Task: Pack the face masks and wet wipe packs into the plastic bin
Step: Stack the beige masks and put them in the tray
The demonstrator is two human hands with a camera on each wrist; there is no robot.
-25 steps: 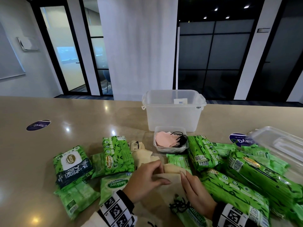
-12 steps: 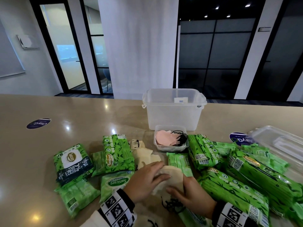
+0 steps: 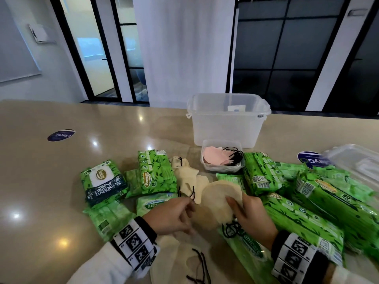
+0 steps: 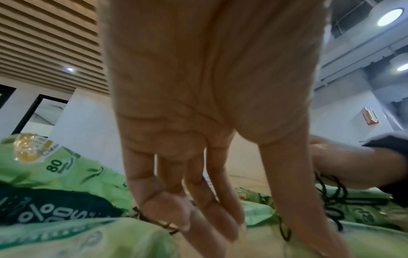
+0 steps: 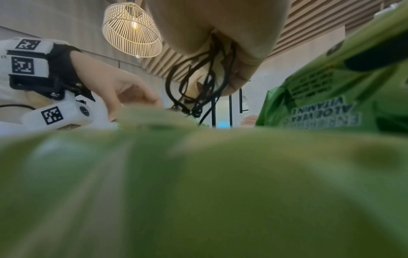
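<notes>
My right hand [image 3: 233, 203] grips a folded beige face mask [image 3: 218, 198] just above the table. The mask's black ear loops [image 5: 198, 78] dangle below the curled fingers. My left hand [image 3: 189, 206] hovers beside the mask with its fingers [image 4: 198, 200] fairly straight and holding nothing; a black loop [image 3: 192, 194] sticks up next to them. The clear plastic bin [image 3: 227, 124] stands open behind. Green wet wipe packs lie on the left [image 3: 156, 173] and in a pile on the right [image 3: 328, 199]. More beige masks [image 3: 186, 177] lie between them.
A small clear tub [image 3: 223, 170] with pink masks stands in front of the bin. A clear lid [image 3: 354, 160] lies at the far right. Another beige mask [image 3: 174, 257] lies near my left wrist. Round stickers [image 3: 61, 135] mark the beige table.
Both hands were pressing the beige mask folded. Now the right hand has raised the folded mask, and the left hand has let it go and drawn back to the left.
</notes>
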